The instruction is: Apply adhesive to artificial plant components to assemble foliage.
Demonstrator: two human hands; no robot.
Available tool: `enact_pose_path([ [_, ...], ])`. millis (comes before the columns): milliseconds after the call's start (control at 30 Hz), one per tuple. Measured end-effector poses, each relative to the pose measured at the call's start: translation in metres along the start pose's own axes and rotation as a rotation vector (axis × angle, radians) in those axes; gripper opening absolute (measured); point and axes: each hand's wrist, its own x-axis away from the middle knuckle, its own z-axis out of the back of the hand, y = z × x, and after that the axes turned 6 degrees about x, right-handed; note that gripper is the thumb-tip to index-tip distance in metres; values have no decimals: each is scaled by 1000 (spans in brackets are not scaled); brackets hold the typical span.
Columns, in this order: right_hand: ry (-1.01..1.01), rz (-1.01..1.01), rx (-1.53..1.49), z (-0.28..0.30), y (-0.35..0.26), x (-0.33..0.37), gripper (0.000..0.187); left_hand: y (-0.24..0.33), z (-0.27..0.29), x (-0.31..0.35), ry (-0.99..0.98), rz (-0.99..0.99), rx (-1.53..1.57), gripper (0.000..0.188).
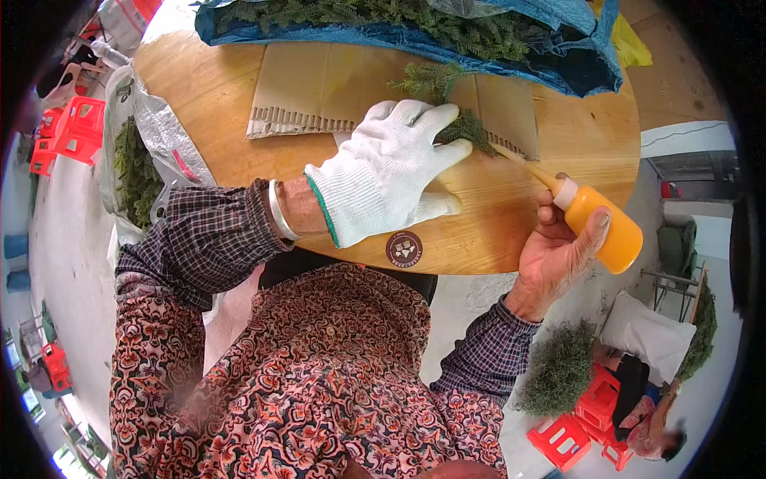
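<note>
My left hand (383, 172), in a white knit glove with a green cuff edge, reaches over the round wooden table (319, 219) and the edge of a cardboard sheet (299, 76). Its fingers are spread, the thumb well apart. A green conifer sprig (467, 132) shows between two of its fingertips; contact underneath is hidden. Bare and closed, my right hand (558, 255) grips an orange squeeze bottle (605, 230) with a white collar. The bottle tilts, its long tan nozzle pointing left and ending right beside the sprig. Another piece of greenery (431, 80) lies just beyond my left hand.
A blue woven bag (239, 32) full of conifer branches spans the far side of the table. Left of it hangs a clear plastic bag (179, 132) with more greenery. On the floor at right are a heap of green branches (558, 367) and red stools (558, 439).
</note>
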Motion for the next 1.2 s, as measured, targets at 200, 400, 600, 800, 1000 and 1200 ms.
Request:
enact_pose_path([
  [200, 23, -14, 9, 11, -4, 1, 44, 0, 2, 1, -15, 3, -5, 53],
  [400, 47, 9, -5, 20, -6, -1, 43, -1, 1, 0, 9, -7, 2, 51],
  [600, 42, 3, -29, 12, -14, -1, 43, 0, 1, -1, 46, 12, -18, 49],
  [800, -36, -12, -12, -13, -3, -6, 43, 3, 2, -2, -20, 81, -30, 52],
  [1000, -85, -11, 53, -25, 1, -7, 45, 1, 2, -2, -12, 61, -5, 53],
  [1200, -89, -33, 18, -13, -1, -8, 46, 1, -2, -3, 88, 12, 19, 48],
])
